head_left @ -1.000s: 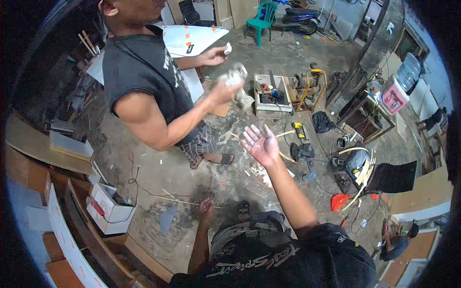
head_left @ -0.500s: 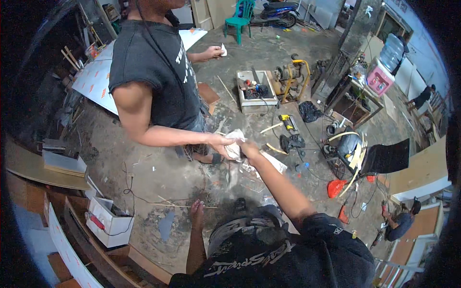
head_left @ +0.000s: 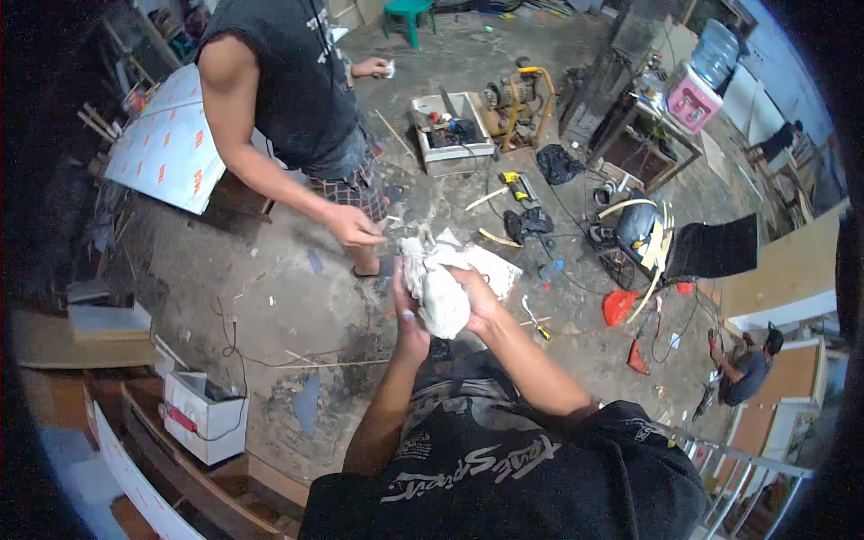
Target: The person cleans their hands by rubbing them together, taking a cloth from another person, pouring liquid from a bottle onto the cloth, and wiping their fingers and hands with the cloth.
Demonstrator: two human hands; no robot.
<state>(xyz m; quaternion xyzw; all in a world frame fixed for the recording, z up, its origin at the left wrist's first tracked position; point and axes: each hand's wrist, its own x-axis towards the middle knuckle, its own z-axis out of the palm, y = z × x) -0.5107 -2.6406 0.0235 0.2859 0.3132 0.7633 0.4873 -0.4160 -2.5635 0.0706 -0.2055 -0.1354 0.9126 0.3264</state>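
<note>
A crumpled whitish cloth bundle (head_left: 440,292) sits between both my hands in front of my chest. My left hand (head_left: 407,310) grips its left side and my right hand (head_left: 475,297) wraps its right side. Another person in a dark sleeveless shirt (head_left: 288,81) stands just ahead of me; that person's hand (head_left: 353,225) hangs close to the top of the bundle, apart from it. Their other hand (head_left: 373,67) holds a small white scrap near their waist.
A white panel with orange marks (head_left: 171,144) leans at the left. An open toolbox (head_left: 447,130), a yellow-framed machine (head_left: 513,94), power tools and cables lie on the concrete floor ahead. A white box (head_left: 202,414) stands lower left. Another person (head_left: 747,373) crouches at the right.
The other person passed the cloth bundle down to me. My left hand came up from my lap, and both my hands now hold it; their hand has drawn back.
</note>
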